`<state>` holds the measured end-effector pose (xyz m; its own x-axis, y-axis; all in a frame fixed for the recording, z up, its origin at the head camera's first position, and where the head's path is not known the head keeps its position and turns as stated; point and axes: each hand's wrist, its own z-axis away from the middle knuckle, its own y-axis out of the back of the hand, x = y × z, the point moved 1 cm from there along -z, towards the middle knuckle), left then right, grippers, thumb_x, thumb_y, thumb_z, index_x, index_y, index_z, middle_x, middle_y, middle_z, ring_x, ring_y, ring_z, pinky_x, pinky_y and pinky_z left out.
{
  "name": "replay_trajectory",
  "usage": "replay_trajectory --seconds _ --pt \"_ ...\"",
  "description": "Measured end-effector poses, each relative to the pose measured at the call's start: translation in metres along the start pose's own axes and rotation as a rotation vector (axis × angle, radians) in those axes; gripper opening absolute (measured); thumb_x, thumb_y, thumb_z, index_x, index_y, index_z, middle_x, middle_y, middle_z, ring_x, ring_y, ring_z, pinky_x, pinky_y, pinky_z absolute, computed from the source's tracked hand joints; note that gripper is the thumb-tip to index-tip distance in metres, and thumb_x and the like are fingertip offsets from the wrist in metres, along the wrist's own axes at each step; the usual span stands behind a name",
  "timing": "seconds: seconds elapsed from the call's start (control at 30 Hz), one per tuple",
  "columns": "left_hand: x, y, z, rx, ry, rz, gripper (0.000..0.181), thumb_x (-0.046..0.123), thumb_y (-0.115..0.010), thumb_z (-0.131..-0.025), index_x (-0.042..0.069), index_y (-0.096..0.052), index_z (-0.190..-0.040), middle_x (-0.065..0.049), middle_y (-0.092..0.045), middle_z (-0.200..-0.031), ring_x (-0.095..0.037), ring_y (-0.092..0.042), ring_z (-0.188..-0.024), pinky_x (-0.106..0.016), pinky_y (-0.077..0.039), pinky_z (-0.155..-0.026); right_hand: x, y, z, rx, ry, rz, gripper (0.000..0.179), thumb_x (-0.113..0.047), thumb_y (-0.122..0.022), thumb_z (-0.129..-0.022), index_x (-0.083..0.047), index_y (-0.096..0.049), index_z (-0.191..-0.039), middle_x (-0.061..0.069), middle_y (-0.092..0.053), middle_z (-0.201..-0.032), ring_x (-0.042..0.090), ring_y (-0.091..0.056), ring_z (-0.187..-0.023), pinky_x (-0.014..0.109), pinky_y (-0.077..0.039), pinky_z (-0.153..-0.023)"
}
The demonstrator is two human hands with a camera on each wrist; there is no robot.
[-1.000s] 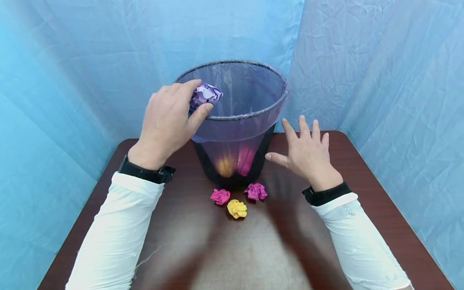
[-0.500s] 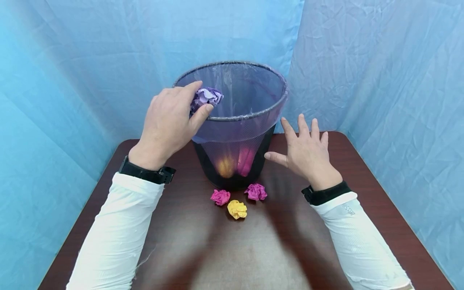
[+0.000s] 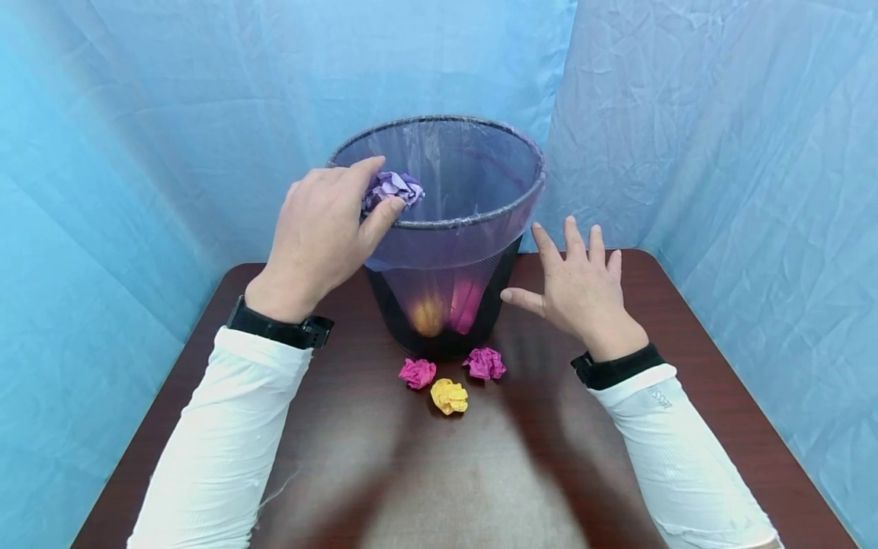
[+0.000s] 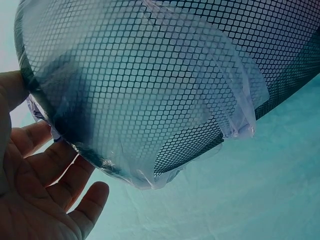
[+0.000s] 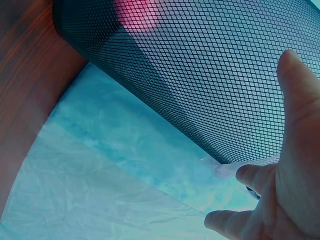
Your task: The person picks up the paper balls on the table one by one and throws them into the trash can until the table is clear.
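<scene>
My left hand (image 3: 318, 232) holds a crumpled purple paper ball (image 3: 395, 189) between thumb and fingers, at the left of the bin's rim. In the left wrist view a sliver of the purple paper ball (image 4: 35, 110) shows between the fingers and the rim; the rest is hidden. The mesh wastebasket (image 3: 439, 223) is black, with a clear plastic liner folded over its rim. To the right of the bin, my right hand (image 3: 583, 293) has its fingers spread and holds nothing. Its fingers also show beside the mesh in the right wrist view.
Pink (image 3: 418, 374), yellow (image 3: 449, 396) and magenta (image 3: 485, 364) paper balls lie on the dark wooden table (image 3: 446, 488) in front of the bin. Orange (image 3: 427, 314) and pink shapes show through its mesh. Blue cloth (image 3: 439, 53) surrounds the back and sides.
My left hand has sunk very slightly, and the purple paper ball sits a little lower over the rim. The right hand and the paper balls on the table are practically unmoved.
</scene>
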<state>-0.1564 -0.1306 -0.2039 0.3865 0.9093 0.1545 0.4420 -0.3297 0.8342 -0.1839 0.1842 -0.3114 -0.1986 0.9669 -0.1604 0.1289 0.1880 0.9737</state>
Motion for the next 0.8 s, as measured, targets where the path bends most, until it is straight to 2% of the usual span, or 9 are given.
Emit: replay_trajectory --seconds 0.57,0.8 --pt "-0.0009 -0.0021 0.0001 -0.001 -0.002 0.005 0.06 0.048 -0.053 -0.107 0.01 -0.053 -0.153 -0.018 -0.071 -0.133 -0.039 -0.065 -0.123 -0.061 -0.049 -0.103 -0.0006 -0.0006 -0.0001 -0.002 -0.001 -0.003 0.117 -0.094 -0.05 -0.079 -0.029 -0.014 -0.169 0.029 -0.008 -0.172 0.059 -0.004 -0.155 0.084 -0.011 -0.112" --pt "-0.0009 -0.0038 0.0017 0.009 -0.014 -0.008 0.061 0.046 -0.053 -0.107 0.009 -0.05 -0.155 -0.017 -0.074 -0.096 -0.04 -0.067 -0.114 -0.06 -0.051 -0.1 -0.0007 -0.0011 0.0004 -0.002 0.002 -0.004 0.116 -0.094 -0.05 -0.08 -0.028 -0.014 -0.169 0.03 -0.009 -0.172 0.06 -0.004 -0.155 0.084 -0.011 -0.112"
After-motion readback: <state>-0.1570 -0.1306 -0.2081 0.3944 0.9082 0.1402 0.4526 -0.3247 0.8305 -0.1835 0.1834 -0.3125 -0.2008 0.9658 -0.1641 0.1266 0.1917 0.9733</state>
